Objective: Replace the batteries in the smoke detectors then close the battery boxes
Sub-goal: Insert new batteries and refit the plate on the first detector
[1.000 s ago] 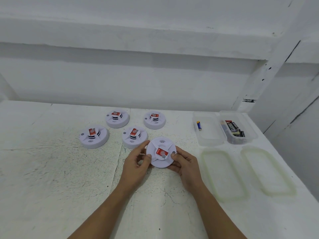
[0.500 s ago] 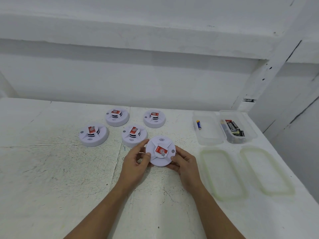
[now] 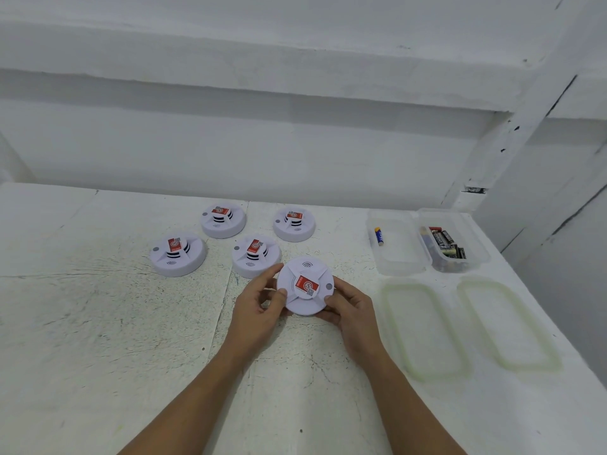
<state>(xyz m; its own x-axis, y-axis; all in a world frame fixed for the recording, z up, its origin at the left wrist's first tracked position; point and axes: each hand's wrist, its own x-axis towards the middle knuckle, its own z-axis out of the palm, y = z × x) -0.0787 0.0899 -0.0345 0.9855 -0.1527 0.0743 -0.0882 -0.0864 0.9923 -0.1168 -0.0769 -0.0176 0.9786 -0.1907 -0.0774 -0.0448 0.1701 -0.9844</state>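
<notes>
Battery (image 3: pixel 379 235) all alone in left tub (image 3: pixel 399 262), dark batteries (image 3: pixel 445 244) in right tub (image 3: pixel 478 256).
Left hand (image 3: pixel 259 311), right hand (image 3: pixel 351 307): fingers grip white, red-stickered detector (image 3: pixel 305 285).

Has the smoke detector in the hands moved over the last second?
No. The held smoke detector keeps its place, just right of and in front of the nearest table detector; the left hand and right hand still grip its edges.
</notes>
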